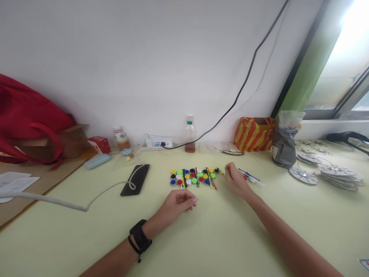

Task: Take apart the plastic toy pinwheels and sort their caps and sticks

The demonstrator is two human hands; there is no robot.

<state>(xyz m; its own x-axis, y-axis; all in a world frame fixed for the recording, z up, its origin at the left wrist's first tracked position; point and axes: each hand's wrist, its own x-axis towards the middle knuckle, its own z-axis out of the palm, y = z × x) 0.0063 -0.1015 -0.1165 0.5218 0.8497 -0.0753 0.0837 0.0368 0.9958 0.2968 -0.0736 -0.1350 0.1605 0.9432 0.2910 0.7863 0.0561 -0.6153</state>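
Note:
My left hand (181, 202) rests low over the table in front of the colored pieces. Its fingers are curled toward the thumb, and nothing shows in them. Small round discs (188, 182) in white, black, yellow, red, blue and green lie in rows. Bundles of thin colored sticks (211, 179) lie among the rows. My right hand (236, 181) is at the right end of the rows, its fingers bent and closed; what they hold, if anything, is hidden. Beside its fingertips is a yellow and black stick (221, 172). Blue sticks (249, 174) lie just beyond the hand, over more discs.
A black phone-like slab (135, 180) with a pale cable lies left. Along the wall stand a bottle (190, 134), a power strip (161, 143), a striped bag (253, 132) and a grey bag (284, 146). Stacked grey round plates (340, 177) are far right. A red bag (29, 111) stands left.

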